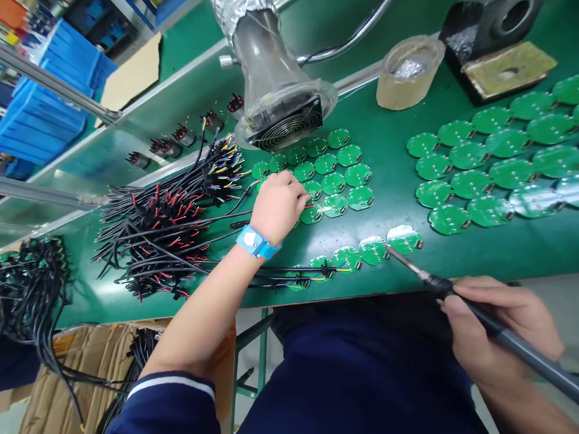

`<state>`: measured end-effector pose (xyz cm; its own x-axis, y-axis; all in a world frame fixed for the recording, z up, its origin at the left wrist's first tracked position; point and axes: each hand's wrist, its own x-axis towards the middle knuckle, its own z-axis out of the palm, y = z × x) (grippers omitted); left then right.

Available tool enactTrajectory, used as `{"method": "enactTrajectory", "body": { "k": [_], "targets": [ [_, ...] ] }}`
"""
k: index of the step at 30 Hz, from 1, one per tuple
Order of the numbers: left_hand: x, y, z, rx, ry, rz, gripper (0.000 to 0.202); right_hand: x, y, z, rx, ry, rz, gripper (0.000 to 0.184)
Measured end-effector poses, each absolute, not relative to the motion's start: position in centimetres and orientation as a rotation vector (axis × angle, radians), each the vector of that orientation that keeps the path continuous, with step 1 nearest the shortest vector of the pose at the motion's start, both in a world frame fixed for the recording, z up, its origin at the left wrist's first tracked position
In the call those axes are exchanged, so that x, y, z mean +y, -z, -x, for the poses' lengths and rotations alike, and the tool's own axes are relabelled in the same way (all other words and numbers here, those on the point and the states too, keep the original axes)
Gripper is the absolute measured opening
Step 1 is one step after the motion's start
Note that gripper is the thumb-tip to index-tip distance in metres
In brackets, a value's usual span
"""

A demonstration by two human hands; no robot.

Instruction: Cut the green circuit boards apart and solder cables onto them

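Left hand [277, 206] covers green circuit boards [333, 183] beneath it, soldering iron [534, 353] cut off by frame's right edge, board markings too small to read

Grn PCBs [357, 175], blk/red wires [152, 233]

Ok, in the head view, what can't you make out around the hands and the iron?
- Left hand: it hides whatever its fingers touch, and part of the green circuit boards beneath it.
- Soldering iron: its tip is too small to show whether it touches the nearest board.
- Right hand: the iron's far end is cut off by the right edge.
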<state>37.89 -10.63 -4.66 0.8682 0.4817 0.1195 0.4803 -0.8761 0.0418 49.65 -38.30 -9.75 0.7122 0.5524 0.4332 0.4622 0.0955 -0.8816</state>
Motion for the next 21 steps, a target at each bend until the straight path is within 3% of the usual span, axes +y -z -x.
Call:
{"method": "enactTrajectory", "body": {
  "k": [5,14,18,21],
  "targets": [
    [-17.2,3.2,-36.9,0.562,-0.613,-3.019,0.018,-38.8,9.3,-50.1,-0.899,-0.072,1.472,0.027],
    [-20.2,4.5,-36.2,0.156,-0.262,-3.181,0.021,-40.1,9.0,-50.5,-0.926,-0.115,1.507,0.027],
    [-19.2,3.7,-36.0,-0.032,-0.438,-3.22,0.02,-40.1,9.0,-50.3,-0.909,-0.162,1.5,0.028],
    [-19.6,3.7,-36.5,0.142,-0.488,-3.021,0.018,-40.1,8.8,-50.1,-0.897,-0.2,1.491,0.027]
  ]
}}
